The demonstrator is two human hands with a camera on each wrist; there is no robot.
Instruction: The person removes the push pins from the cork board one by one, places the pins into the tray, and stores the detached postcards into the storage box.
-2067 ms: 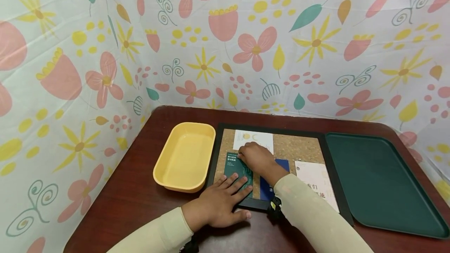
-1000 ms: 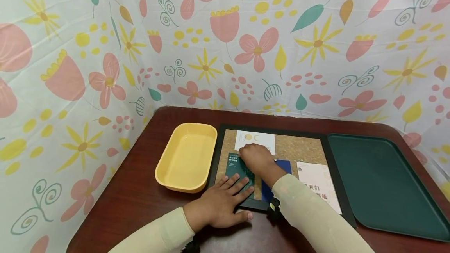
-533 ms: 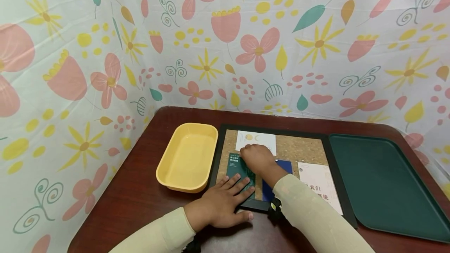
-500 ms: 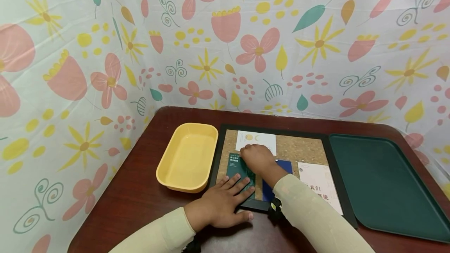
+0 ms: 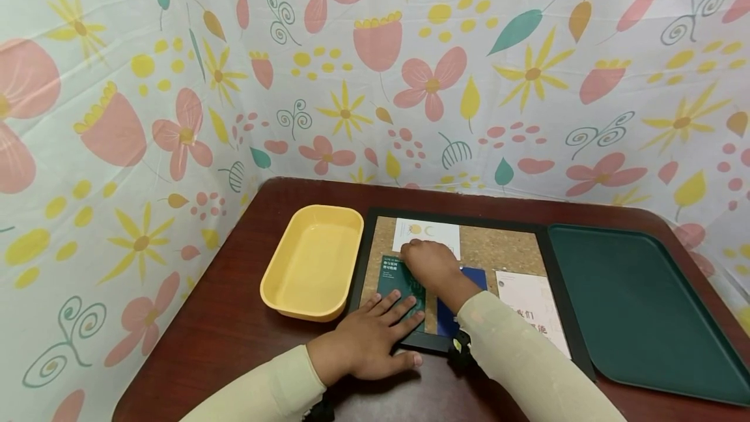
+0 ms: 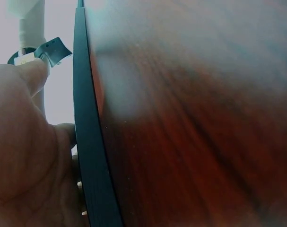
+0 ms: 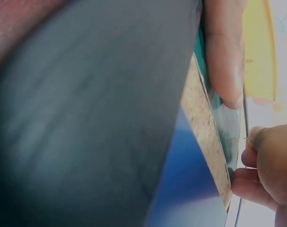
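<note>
A cork board [image 5: 502, 249] in a black frame lies on the table, bearing several cards. My left hand [image 5: 372, 337] is spread flat over the lower part of a dark green card [image 5: 391, 272], its palm over the front frame edge. In the left wrist view, the frame edge [image 6: 93, 132] runs beside the left palm [image 6: 30, 156]. My right hand [image 5: 432, 267] pinches a pushpin at the green card's top edge; in the right wrist view only a thin tip [image 7: 246, 138] shows by the fingertips. A blue card [image 5: 473, 276] lies partly under the right wrist.
A white card [image 5: 439, 232] sits at the board's back and a pale pink card [image 5: 530, 298] at its right, with a pin head near its corner. Left of the board stands a yellow tub [image 5: 310, 266]; a dark green tray [image 5: 644, 305] lies to the right.
Both hands keep their places on the board; the right hand and forearm have turned very slightly. The head view has shifted a little, and the cards stay where they were.
</note>
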